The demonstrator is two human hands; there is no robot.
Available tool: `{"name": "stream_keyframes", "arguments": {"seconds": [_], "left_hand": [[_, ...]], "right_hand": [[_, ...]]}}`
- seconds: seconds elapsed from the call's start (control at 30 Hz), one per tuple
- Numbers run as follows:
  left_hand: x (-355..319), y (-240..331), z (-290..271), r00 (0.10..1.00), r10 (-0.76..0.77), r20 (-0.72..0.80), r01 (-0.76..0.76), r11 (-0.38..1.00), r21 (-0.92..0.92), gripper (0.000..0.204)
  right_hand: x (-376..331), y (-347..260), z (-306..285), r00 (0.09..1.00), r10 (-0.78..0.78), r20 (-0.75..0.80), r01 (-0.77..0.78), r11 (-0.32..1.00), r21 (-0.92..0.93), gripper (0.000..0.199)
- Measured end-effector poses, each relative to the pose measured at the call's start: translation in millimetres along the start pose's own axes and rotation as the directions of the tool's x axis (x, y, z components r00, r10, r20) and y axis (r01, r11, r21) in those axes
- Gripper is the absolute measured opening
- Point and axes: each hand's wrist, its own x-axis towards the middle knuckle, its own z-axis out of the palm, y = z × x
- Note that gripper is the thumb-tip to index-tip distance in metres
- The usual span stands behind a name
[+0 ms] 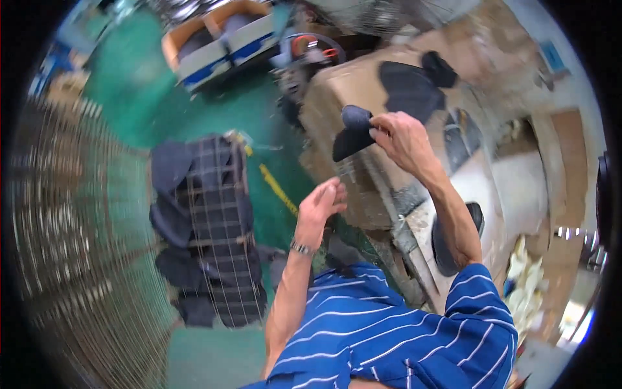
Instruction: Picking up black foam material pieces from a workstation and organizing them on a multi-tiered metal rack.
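Observation:
My right hand (403,139) pinches the edge of a dark, flat insole-shaped piece (353,144) between thumb and fingers. One end of the piece curls up, and it hangs over the near left edge of a cardboard-covered table (337,81). Lower and to the left, my left hand (322,202), with a metal watch band at its wrist, is raised with loosely bent fingers and nothing visible in them. More dark flat pieces (408,87) lie on the table beyond my right hand. Another dark oval piece (444,249) sits partly hidden under my right forearm.
To the left, a wire rack (223,188) holds several dark pieces, beside a large wire-mesh cage (84,227). Blue-and-white boxes (249,39) stand on the green floor (129,71) at the far left. Pale gloves (523,285) lie at the right. Yellow tape (277,188) marks the floor.

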Motion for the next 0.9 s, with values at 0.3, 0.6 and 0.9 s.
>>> {"name": "stream_keyframes", "arguments": {"seconds": [0.3, 0.6, 0.9], "left_hand": [[-136, 31, -217, 0.758, 0.091, -0.646, -0.265, 0.948, -0.178, 0.029], [-296, -71, -283, 0.12, -0.006, -0.993, -0.849, 0.517, -0.106, 0.041], [-388, -112, -319, -0.237, -0.034, -0.971, -0.941, 0.258, 0.221, 0.045]], "right_hand": [[-5, -280, 175, 0.699, -0.562, 0.442, 0.363, 0.811, 0.458, 0.025], [-97, -436, 302, 0.435, -0.758, 0.486, 0.478, 0.652, 0.589, 0.04], [-132, -519, 410, 0.254, -0.593, 0.764, 0.156, 0.804, 0.573, 0.06]]}}
